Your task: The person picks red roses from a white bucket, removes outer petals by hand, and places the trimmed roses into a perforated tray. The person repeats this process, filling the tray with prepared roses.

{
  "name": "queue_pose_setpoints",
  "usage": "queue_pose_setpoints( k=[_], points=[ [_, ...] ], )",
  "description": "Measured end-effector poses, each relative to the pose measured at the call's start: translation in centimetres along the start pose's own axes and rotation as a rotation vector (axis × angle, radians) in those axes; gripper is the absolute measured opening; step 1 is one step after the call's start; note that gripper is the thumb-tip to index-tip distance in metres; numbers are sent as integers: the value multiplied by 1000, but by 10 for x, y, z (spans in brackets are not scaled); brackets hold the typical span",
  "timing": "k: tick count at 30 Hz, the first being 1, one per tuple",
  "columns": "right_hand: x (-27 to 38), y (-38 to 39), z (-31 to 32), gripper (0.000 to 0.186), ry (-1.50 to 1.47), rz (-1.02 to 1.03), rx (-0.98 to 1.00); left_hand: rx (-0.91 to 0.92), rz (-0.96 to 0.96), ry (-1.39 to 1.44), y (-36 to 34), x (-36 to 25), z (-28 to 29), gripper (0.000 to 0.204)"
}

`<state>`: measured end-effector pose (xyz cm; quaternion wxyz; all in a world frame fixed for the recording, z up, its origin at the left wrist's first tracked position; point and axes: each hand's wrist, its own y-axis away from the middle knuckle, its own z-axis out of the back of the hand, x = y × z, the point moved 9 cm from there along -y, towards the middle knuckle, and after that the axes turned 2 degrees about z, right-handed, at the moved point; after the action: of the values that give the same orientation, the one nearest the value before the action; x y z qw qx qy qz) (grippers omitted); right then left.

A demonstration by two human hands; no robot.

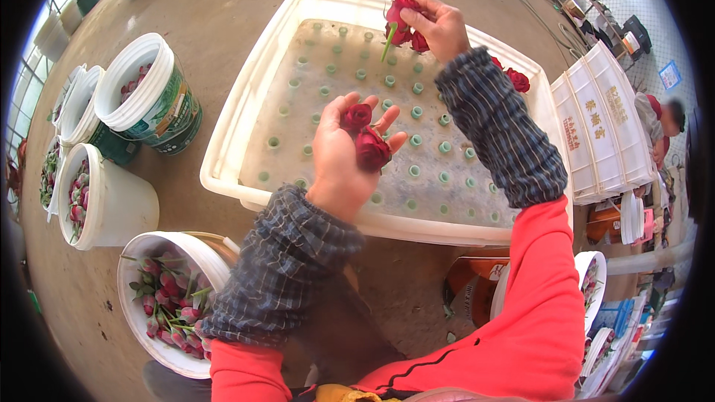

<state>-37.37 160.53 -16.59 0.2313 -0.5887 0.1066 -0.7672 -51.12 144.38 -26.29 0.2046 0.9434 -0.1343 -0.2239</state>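
Observation:
My left hand (342, 171) is turned palm up with fingers loosely curled around two deep red rose heads (372, 150). Higher and to the right, my right hand (445, 30) pinches a small group of red roses (398, 18), with a short green stem hanging below. Both hands are over a large white plastic tray (219, 167) holding rows of pale green cups (417, 112) in murky, shallow liquid. More red roses (518, 80) rest at the tray's right back corner, partly behind my right sleeve.
White buckets (119, 186) stand on the left, several holding rosebuds; another (227, 272) sits by my left arm with pink-red buds (167, 290). A white crate (596, 134) is right of the tray, with another person (655, 123) beyond it. More buckets (588, 262) stand lower right.

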Motion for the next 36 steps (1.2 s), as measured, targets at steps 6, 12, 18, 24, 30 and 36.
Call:
queue_pose_setpoints(
  k=[6,12,18,24,30,36],
  points=[
    [-69,-43,3,37,364,97,-284,35,34,22,1,3,1,27],
    [-88,-48,6,41,572,233,-406,60,50,9,2,7,-2,29],
    [-74,-36,-15,47,988,343,-379,31,23,5,3,3,-1,31],
    [-3,19,-63,36,62,49,362,-71,-17,86,0,0,6,40],
    [71,95,-97,27,33,100,729,158,65,-5,1,5,-13,56],
    [35,60,-73,25,-90,-182,465,230,92,-91,8,6,-20,55]
  ],
)
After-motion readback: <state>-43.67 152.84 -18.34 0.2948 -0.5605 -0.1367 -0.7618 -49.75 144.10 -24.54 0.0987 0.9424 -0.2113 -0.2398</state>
